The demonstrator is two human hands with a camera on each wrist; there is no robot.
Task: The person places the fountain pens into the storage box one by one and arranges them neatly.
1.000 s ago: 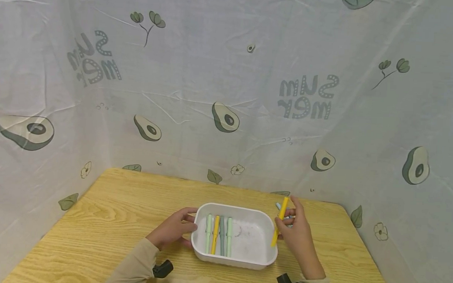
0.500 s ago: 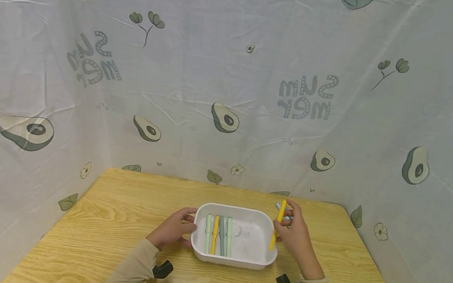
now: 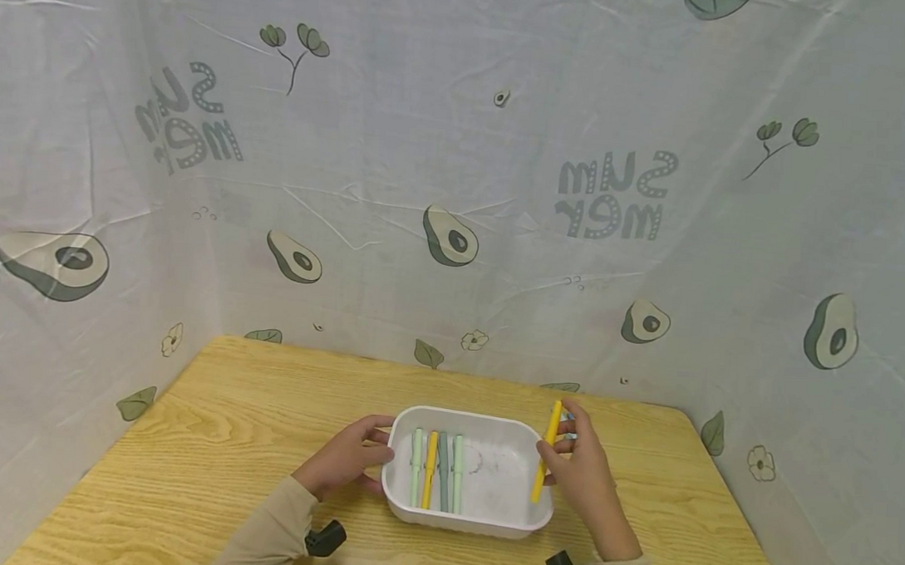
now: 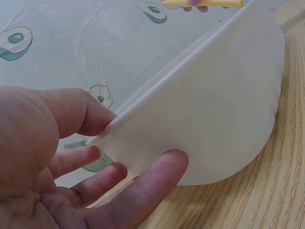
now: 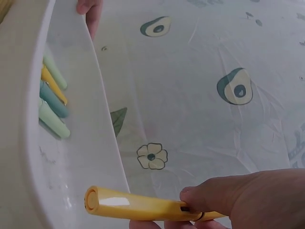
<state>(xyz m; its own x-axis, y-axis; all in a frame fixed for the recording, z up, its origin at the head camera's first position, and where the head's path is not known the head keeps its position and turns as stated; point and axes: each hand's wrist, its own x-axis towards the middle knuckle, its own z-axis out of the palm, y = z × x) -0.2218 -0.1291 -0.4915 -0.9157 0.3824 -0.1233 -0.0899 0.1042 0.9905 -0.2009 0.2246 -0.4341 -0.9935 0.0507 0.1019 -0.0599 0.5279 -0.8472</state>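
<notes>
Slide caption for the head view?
Left grip touches one end of a white tray of four pens; right grip holds a yellow pen.

Lit softly and evenly in the head view, with pale sheen along creases of the printed sheet point(image 3: 383, 139); dimmer and greyer from both wrists, soft in detail; glares white on the held yellow pen point(image 5: 147, 206) at the right wrist; darkens on the worktop point(image 4: 228, 202) beneath the tray point(image 4: 205, 109) at the left

Tray point(image 3: 498, 484): white, rounded corners, on table point(image 3: 191, 473).
Held pen point(image 5: 136, 205): yellow, tilted over tray's right end.
Pens inside point(image 3: 443, 472): two mint, one yellow, one blue-grey, parallel, left half.
</notes>
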